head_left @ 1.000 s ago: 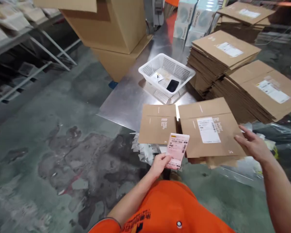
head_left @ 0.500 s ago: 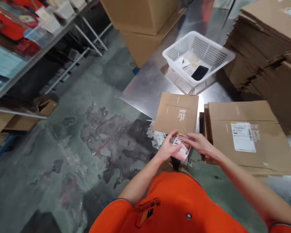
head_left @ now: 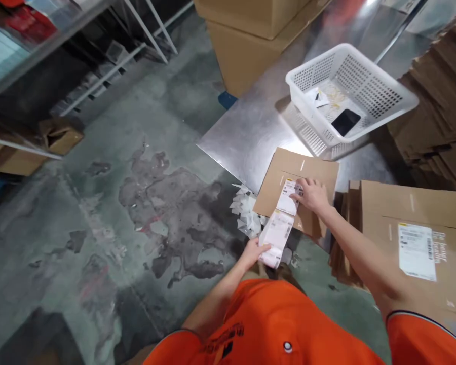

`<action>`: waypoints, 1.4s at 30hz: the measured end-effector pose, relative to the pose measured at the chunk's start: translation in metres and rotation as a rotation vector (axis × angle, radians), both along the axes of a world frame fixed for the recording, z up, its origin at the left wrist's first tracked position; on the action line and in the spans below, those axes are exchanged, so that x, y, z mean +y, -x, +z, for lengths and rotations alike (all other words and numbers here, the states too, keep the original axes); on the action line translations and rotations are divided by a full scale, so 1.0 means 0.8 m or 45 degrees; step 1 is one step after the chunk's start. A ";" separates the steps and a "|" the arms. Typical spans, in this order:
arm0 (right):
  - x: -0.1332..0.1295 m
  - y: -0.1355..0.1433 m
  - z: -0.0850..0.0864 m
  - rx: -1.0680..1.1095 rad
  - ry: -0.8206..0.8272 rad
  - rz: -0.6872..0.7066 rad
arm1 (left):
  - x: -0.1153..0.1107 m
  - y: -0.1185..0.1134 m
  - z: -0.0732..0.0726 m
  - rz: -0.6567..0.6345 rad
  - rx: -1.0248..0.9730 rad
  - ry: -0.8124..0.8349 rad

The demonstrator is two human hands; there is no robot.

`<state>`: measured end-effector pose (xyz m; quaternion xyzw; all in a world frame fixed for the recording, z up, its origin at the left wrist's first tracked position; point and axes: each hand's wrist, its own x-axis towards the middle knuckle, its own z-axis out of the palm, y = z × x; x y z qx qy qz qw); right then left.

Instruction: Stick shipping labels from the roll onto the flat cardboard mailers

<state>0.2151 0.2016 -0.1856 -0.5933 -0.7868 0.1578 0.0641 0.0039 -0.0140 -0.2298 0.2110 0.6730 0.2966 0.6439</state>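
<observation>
A strip of shipping labels runs from my lap up onto a flat cardboard box at the near corner of the metal table. My left hand grips the strip's lower end, thumb on top. The upper label lies over the cardboard. My right hand rests on that label's right side, fingers spread and slightly bent. Whether this label is stuck down I cannot tell.
A white plastic basket with a black phone stands on the metal table. To the right lies a stack of flat boxes, the top box bearing a label. Crumpled backing paper hangs beside the table edge.
My right hand has moved up onto the cardboard with the upper label. My left hand has drawn the strip down toward my body, so two labels now show stretched out. The view has shifted.
</observation>
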 end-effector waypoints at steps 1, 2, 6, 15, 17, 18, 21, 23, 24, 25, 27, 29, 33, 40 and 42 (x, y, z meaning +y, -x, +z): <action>0.002 0.002 -0.002 -0.058 -0.021 -0.028 | -0.017 0.011 -0.003 -0.007 -0.018 0.051; -0.001 0.006 -0.004 -0.077 -0.042 -0.058 | -0.032 0.021 -0.004 -0.015 -0.035 0.085; -0.027 0.048 -0.019 0.048 -0.108 -0.011 | -0.049 0.058 0.004 0.061 0.027 -0.041; -0.059 0.019 -0.029 0.219 0.047 -0.309 | 0.108 0.055 0.022 -0.027 0.308 -0.406; -0.082 -0.015 -0.020 0.206 0.095 -0.664 | 0.115 0.050 0.032 -0.107 0.340 -0.482; -0.095 -0.025 -0.015 0.196 0.134 -0.755 | 0.113 0.049 0.037 -0.137 0.354 -0.505; -0.127 -0.021 0.002 0.294 0.219 -0.788 | 0.099 0.056 0.055 -0.163 0.441 -0.550; -0.139 -0.010 0.023 0.539 0.197 -0.784 | 0.084 0.061 0.071 -0.117 0.514 -0.545; -0.143 -0.011 0.037 0.690 0.174 -0.780 | 0.074 0.061 0.081 -0.081 0.546 -0.527; -0.148 -0.019 0.052 0.828 0.138 -0.772 | 0.062 0.057 0.091 -0.055 0.565 -0.505; -0.164 -0.062 0.081 0.973 0.042 -0.772 | 0.034 0.033 0.112 -0.042 0.547 -0.483; -0.192 -0.137 0.101 0.976 -0.058 -0.769 | 0.002 -0.017 0.125 -0.118 0.397 -0.497; -0.264 -0.322 0.093 0.862 -0.113 -0.814 | -0.039 -0.153 0.121 -0.356 -0.092 -0.437; -0.265 -0.504 0.013 0.706 0.114 -0.878 | 0.040 -0.261 0.087 0.100 -0.295 -0.287; -0.243 -0.505 0.003 0.905 0.251 -0.825 | 0.064 -0.273 0.085 0.109 -0.327 -0.233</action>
